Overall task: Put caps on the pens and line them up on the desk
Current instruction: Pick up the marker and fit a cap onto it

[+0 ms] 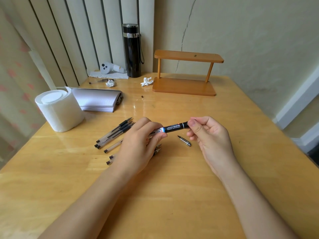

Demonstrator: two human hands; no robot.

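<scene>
Whiteboard marker (172,128) held level above the desk (172,187), between both hands. Left hand (138,144) closed around its barrel; right hand (208,133) pinches the black cap end, thumb and fingers closed on it. Under and left of the left hand: clear pens (114,133) lying side by side. Loose metal pen tip (184,141) just below the marker.

Black whiteboard marker (172,128) held level above the desk's (189,178) middle; clear uncapped gel pens (112,133) fanned left of centre; loose metal pen tip (184,141) just right.
</scene>
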